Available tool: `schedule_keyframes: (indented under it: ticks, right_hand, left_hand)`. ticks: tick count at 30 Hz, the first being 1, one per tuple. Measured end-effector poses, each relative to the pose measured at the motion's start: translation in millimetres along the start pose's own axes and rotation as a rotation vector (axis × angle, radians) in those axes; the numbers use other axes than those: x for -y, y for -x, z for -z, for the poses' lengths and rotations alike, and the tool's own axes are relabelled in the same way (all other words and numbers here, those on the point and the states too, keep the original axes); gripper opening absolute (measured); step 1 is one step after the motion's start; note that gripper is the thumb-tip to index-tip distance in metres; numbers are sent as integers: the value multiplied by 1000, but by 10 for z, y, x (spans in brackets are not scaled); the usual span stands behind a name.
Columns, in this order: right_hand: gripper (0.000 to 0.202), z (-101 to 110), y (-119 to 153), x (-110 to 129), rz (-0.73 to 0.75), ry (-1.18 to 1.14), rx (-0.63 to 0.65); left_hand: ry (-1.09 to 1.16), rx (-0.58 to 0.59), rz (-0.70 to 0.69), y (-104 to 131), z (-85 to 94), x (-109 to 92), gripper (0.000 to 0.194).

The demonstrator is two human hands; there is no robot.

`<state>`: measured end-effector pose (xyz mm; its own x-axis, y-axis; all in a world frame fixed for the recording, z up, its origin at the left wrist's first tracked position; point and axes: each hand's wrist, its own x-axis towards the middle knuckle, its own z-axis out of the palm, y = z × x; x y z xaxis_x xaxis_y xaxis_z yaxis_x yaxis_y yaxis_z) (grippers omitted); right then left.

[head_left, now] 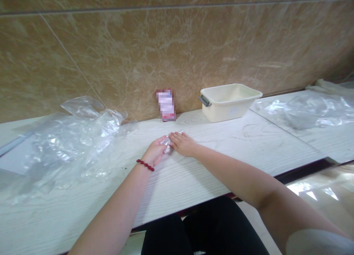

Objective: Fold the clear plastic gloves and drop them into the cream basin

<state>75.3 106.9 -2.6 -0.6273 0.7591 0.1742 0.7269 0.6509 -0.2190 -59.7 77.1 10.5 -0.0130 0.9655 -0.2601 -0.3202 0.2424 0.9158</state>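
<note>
Plastic (167, 145), front-left of tub (225, 111); left hand (155, 152) pinching it; right hand (184, 143) laid on it, fingers extended; step: apparently smoothing; next move likely needs a steady pinch

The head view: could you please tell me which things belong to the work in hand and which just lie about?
In use:
plastic piece, held by left hand, right hand against it

Apparently just lying about:
tub
red-edged item, blurred
left plastic heap
right plastic heap
</note>
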Motion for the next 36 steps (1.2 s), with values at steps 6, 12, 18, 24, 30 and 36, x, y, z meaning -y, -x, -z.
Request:
schedule_keyframes:
  ticks: [6, 12, 18, 24, 30, 36]
  right_hand:
    - [49, 50, -29, -202, -149, 1, 69]
    - [42, 283, -49, -378, -467, -132, -226]
    - [41, 449, 62, 30, -570, -1175, 235]
    - [22, 309, 60, 160, -515, -1905, 239]
    - [15, 292, 1, 17, -573, -1908, -139]
    - [11, 359, -20, -48, -530, -1936, -271]
  left_hand:
    - [-66, -33, 17, 28, 25, -14, 59]
    - [-117, -57, -64, 21, 14, -7, 69]
    - [14, -81, -306, 65, -82, -38, 70]
    - [120, -2, -396, 183, -195, -38, 69]
    - [104, 70, -407, 218, -219, 5, 65]
    - [159, 128, -423, 177, -144, 1, 70]
